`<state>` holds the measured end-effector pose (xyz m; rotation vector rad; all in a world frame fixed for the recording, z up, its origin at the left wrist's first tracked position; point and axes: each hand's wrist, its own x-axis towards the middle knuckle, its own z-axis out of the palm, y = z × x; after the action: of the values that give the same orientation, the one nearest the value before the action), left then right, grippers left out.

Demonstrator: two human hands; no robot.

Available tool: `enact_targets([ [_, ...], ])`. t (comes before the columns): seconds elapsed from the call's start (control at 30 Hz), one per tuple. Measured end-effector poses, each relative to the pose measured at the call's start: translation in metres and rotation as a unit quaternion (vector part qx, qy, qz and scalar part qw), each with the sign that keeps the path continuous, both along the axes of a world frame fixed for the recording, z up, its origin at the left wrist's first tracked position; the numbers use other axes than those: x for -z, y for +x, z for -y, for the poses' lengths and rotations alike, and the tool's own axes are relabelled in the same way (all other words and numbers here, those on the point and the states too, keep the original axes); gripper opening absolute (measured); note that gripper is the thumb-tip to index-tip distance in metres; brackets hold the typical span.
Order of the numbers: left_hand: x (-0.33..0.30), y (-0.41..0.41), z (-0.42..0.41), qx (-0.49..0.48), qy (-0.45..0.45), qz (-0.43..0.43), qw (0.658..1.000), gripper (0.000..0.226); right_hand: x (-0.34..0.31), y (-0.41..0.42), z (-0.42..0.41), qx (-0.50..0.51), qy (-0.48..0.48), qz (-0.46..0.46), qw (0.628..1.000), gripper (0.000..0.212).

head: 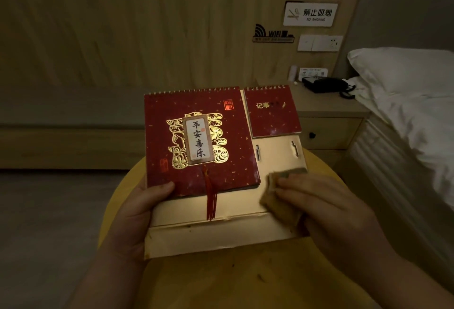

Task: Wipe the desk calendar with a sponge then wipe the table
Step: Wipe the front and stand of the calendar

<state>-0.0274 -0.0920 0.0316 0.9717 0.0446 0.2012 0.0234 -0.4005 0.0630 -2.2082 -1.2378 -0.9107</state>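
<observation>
Calendar: I am holding the desk calendar (pixel 196 141) up in front of me, tipped back, just above the round yellow table (pixel 245 279).
My left hand: my left hand (pixel 137 213) is gripping the calendar's bottom left corner, thumb on the red cover, fingers hidden behind.
My right hand: my right hand (pixel 329 213) is pressing the sponge (pixel 275 198) flat on the gold board, fingers stretched over it.
Where the sponge is: it is sitting at the calendar's lower right, just beside the red cover and below the small red notepad (pixel 271 112).
Which way to go: the unwiped part is lying to the left and up from my right hand; I think I am needing to slide along the long side, right to left.
Nearer hand: the right one is doing the wiping; the left one is only steadying.
Table: it is looking speckled with crumbs and is waiting its turn.
Room: it is dim; a bed (pixel 405 102) is to my right, and a nightstand (pixel 329 117) with a black phone (pixel 326 84) is behind the calendar.
</observation>
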Motion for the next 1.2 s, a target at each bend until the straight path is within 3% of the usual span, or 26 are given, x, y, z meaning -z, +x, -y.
enact_targets([
  [0.27, 0.002, 0.001, 0.001, 0.027, -0.001, -0.004, 1.000, 0.044, -0.039, 0.029, -0.022, 0.055, -0.009, -0.001, 0.998, 0.027],
  [0.4, 0.002, 0.003, -0.002, 0.002, -0.005, -0.001, 1.000, 0.041, -0.019, 0.003, -0.013, 0.029, -0.003, -0.044, 0.999, 0.039],
  [0.53, 0.002, 0.003, -0.004, -0.008, -0.008, -0.008, 1.000, 0.038, 0.012, -0.019, 0.000, 0.030, 0.014, -0.058, 0.998, 0.033],
  [0.77, 0.000, 0.002, 0.005, -0.003, -0.024, -0.014, 1.000, 0.039, 0.020, -0.026, -0.004, 0.125, 0.102, -0.073, 0.984, 0.036],
  [0.9, -0.006, 0.003, 0.012, 0.010, -0.037, -0.011, 0.999, 0.049, 0.028, -0.039, -0.037, 0.077, 0.122, -0.082, 0.986, 0.036],
  [1.1, -0.006, 0.005, 0.026, 0.008, -0.058, -0.013, 0.998, 0.036, 0.039, -0.061, -0.102, 0.008, 0.139, -0.066, 0.988, 0.034],
  [1.2, -0.006, 0.005, 0.026, 0.002, -0.043, -0.027, 0.999, 0.037, 0.042, -0.070, -0.132, -0.017, 0.128, -0.061, 0.990, 0.047],
])
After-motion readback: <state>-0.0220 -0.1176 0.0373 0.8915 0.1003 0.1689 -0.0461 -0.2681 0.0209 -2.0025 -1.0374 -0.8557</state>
